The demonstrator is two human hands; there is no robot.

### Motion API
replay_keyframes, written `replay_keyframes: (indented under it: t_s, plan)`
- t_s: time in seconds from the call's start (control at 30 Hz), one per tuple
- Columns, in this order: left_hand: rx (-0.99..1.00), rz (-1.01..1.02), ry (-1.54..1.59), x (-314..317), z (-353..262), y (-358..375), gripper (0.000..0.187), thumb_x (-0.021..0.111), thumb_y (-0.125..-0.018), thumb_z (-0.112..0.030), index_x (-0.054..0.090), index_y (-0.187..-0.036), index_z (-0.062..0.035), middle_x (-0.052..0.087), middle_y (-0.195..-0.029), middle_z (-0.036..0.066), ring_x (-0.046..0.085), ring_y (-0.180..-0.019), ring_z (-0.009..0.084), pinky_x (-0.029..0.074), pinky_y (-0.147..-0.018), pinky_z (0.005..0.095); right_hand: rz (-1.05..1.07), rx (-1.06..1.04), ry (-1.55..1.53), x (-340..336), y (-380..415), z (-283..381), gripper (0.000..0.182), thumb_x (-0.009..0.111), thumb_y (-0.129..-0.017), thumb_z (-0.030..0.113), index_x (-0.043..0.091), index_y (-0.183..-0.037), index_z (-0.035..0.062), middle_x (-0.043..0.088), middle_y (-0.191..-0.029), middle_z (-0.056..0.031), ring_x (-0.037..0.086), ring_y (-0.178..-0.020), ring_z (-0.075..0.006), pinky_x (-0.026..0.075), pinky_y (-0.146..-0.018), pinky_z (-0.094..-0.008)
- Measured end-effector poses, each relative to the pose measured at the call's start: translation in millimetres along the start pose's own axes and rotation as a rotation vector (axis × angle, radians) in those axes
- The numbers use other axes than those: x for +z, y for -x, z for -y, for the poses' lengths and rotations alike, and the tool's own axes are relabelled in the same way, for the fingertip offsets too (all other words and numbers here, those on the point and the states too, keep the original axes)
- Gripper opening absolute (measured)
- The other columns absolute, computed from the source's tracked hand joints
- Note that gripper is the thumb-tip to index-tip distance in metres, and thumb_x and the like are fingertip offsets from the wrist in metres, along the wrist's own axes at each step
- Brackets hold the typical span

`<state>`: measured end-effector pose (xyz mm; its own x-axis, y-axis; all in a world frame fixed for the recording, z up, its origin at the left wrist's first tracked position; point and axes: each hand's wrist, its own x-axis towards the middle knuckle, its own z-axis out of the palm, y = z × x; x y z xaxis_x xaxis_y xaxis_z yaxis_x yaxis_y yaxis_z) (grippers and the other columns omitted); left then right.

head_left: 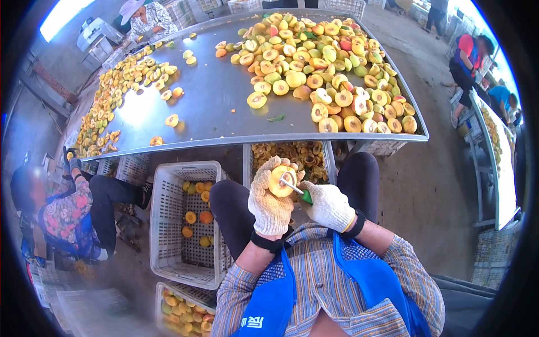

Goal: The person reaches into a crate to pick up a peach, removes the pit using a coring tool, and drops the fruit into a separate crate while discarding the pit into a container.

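My left hand (269,206), in a white knit glove, is closed around a yellow peach half (276,185), cut face up. My right hand (330,208), gloved the same way, grips a pitting knife (306,196) by its green handle. Its thin metal blade lies across the middle of the cut face, at the pit hollow. Both hands are above my lap, in front of a crate (247,163) filled with brownish fruit scraps. Just beyond them, a large heap of peach halves (314,62) covers the right side of the metal table (219,106).
Left of my knee stands a white crate (158,224) holding several peach halves, with a fuller crate (159,314) below it. A co-worker (67,219) sits at the left, another person (147,22) at the table's far left. More people (469,62) work at the right.
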<state>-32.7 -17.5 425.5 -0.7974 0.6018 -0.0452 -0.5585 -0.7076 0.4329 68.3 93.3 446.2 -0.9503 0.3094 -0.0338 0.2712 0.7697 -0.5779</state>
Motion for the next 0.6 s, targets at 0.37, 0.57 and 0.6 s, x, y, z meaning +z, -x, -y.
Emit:
replay_keyframes:
  t_s: [0.37,0.57,0.6]
  plan:
    - [-0.008,-0.088,-0.146,0.4,-3.6,3.7,0.035,0.055,-0.096,-0.026,0.062,-0.117,0.0007,0.065,-0.110,0.018,0.065,-0.103,0.0364,0.057,-0.086,0.0519,0.045,-0.027,-0.034,-0.7,-3.9,-2.7,0.034,0.075,-0.079,0.027,0.069,-0.108,0.0097,0.069,-0.075,-0.0166,0.070,-0.071,-0.0366,0.056,-0.064,-0.0445]
    - [-0.025,-0.040,-0.026,5.4,-4.8,2.4,0.035,0.056,-0.095,-0.028,0.062,-0.118,-0.0009,0.065,-0.111,0.018,0.064,-0.103,0.0372,0.056,-0.088,0.0540,0.042,0.050,-0.084,-2.3,-4.7,4.8,0.037,0.074,-0.081,0.028,0.069,-0.113,0.0086,0.070,-0.081,-0.0192,0.070,-0.077,-0.0385,0.056,-0.068,-0.0456]
    - [-0.027,-0.037,-0.022,4.5,-4.2,1.8,0.037,0.055,-0.095,-0.030,0.062,-0.118,-0.0020,0.065,-0.113,0.017,0.065,-0.103,0.0368,0.055,-0.089,0.0543,0.038,0.051,-0.078,-2.6,-5.0,5.2,0.038,0.074,-0.081,0.029,0.068,-0.113,0.0083,0.070,-0.080,-0.0192,0.070,-0.077,-0.0385,0.057,-0.068,-0.0453]
